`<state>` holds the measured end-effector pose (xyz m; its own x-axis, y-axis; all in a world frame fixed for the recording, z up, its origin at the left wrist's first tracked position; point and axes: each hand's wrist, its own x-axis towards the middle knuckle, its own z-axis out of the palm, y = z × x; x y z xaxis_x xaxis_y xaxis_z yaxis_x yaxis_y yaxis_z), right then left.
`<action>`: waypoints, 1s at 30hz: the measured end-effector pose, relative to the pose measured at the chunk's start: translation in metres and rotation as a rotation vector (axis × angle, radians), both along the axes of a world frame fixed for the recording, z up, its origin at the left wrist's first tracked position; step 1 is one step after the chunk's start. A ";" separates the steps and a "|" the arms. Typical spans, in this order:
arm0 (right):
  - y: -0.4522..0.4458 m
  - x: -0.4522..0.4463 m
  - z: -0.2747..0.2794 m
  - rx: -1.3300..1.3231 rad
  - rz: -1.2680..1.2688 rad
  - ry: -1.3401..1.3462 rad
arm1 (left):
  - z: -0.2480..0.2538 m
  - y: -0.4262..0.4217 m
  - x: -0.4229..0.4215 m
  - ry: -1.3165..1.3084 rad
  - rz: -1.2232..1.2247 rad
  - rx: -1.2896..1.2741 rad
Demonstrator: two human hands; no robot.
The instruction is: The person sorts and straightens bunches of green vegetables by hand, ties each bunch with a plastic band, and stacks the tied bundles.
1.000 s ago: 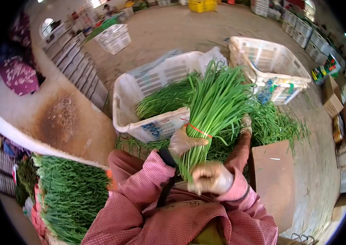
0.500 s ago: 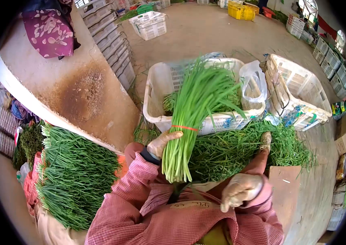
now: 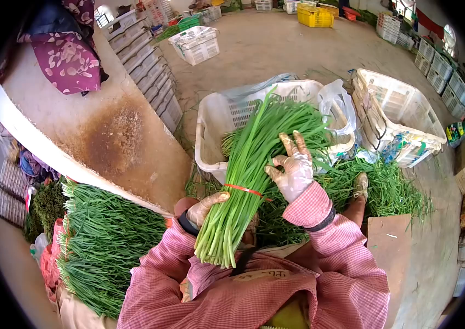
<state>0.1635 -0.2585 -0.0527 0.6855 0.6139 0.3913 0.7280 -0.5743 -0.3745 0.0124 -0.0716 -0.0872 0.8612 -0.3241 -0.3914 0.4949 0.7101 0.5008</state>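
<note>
My left hand (image 3: 207, 209), in a pale stained glove, is wrapped round the lower stalks of a bunch of garlic chives (image 3: 236, 219). A red band (image 3: 246, 190) circles the bunch just above that hand. The pale cut ends point down toward my lap, and the long green leaves lean up and right over a white crate (image 3: 209, 129). My right hand (image 3: 294, 174), also gloved, lies against the right side of the leaves with its fingers spread. More greens show inside the crate, partly hidden by the bunch.
A clear plastic bag (image 3: 335, 104) hangs on the crate's right rim, beside another white crate (image 3: 408, 109). Loose green leaves (image 3: 391, 194) cover the floor by my foot. Stacked chives (image 3: 111, 241) lie at left, below a brown-stained slab (image 3: 150, 170). Stacked crates (image 3: 147, 71) stand behind it.
My right hand has risen from near my lap to the leaves, its fingers now spread. The bunch has tilted further right and shifted slightly down and left at its base.
</note>
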 end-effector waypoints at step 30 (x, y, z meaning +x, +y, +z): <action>0.096 -0.119 0.095 1.121 1.165 1.326 | 0.211 0.098 -0.041 -0.796 -0.123 1.233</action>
